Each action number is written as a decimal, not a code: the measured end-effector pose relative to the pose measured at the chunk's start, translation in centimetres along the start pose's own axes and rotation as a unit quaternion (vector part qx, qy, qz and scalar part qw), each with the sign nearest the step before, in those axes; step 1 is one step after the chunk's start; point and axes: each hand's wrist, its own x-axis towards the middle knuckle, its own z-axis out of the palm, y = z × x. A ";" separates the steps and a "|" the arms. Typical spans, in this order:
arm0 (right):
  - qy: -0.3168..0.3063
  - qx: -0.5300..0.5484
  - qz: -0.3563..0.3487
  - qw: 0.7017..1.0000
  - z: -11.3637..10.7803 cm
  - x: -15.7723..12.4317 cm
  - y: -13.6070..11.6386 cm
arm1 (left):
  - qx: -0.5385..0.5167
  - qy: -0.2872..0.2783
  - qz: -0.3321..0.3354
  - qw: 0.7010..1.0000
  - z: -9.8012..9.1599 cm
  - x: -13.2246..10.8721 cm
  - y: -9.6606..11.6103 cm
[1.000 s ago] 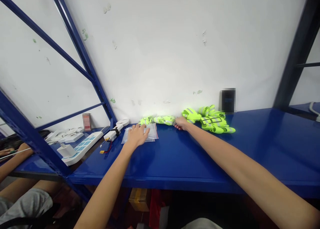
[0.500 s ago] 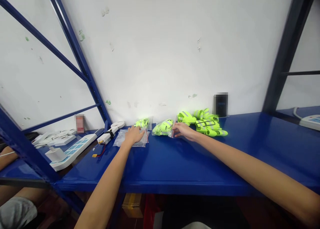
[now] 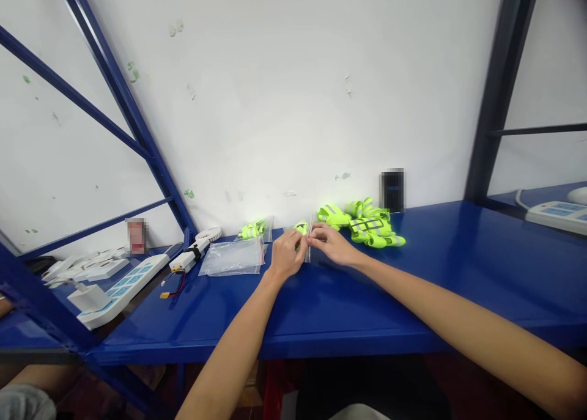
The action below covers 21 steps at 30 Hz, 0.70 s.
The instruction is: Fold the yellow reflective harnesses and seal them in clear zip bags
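My left hand (image 3: pixel 285 255) and my right hand (image 3: pixel 331 243) meet over the blue shelf (image 3: pixel 321 310), both pinching a small clear zip bag with a neon-green item inside (image 3: pixel 303 230). The hands hide most of that bag. Left of them lies a stack of empty clear zip bags (image 3: pixel 232 258). Behind that stack a second filled bag (image 3: pixel 254 229) leans by the wall. To the right of my right hand sits a pile of loose neon-green reflective pieces (image 3: pixel 367 223).
A white handheld fan with battery and wires (image 3: pixel 190 255), a white power strip with a plug (image 3: pixel 110 288) and a small blurred box (image 3: pixel 136 236) lie at the left. A dark blurred box (image 3: pixel 392 190) stands against the wall. Another power strip (image 3: pixel 557 214) is at the far right.
My left hand left the empty bags and moved right to join my right hand. My right hand drew the filled bag toward me; both now grip it.
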 end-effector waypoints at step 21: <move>-0.024 0.030 -0.021 0.999 0.0 -0.7 -1.1 | -0.148 0.011 -0.108 0.983 0.6 -0.8 0.8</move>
